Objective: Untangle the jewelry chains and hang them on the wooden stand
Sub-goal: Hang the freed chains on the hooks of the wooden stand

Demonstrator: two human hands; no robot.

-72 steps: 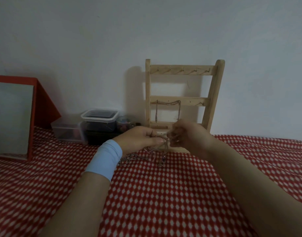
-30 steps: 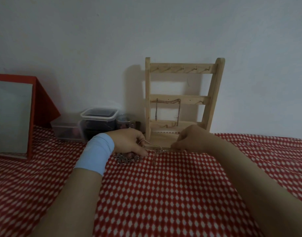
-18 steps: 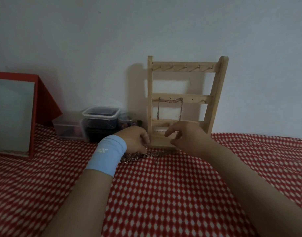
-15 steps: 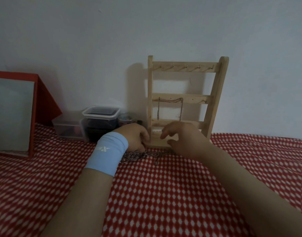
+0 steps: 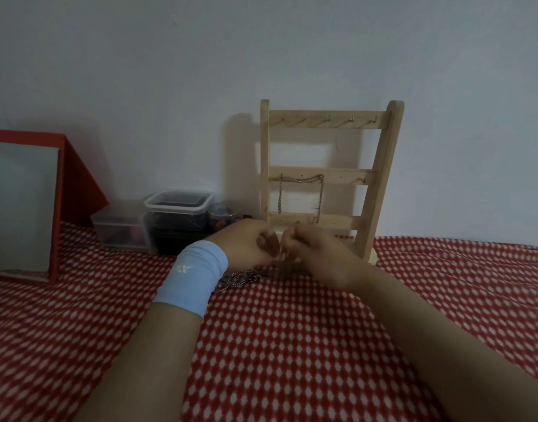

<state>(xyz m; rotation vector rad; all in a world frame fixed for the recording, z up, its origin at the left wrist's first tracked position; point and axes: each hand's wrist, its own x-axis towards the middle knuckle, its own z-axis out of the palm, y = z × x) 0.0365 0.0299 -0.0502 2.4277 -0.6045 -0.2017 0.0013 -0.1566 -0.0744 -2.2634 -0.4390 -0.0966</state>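
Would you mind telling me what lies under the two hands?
A heap of tangled chains on the checked cloth shows beneath the left hand; the right hand covers the rest, so its extent is hidden.

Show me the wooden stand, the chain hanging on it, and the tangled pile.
wooden stand (image 5: pixel 381 184): head view, right upright.
hanging chain (image 5: pixel 301 180): head view, top span.
tangled chains (image 5: pixel 239 278): head view, heap's middle.

Just behind my left hand (image 5: pixel 243 245) I wear a light blue stretch wristband (image 5: pixel 191 281). It is a broad, smooth cuff, snug round the wrist, with a small white mark (image 5: pixel 182 268) printed on its upper side. Past the band that forearm is bare. Behind my right hand (image 5: pixel 319 257), wrist and forearm are bare too.
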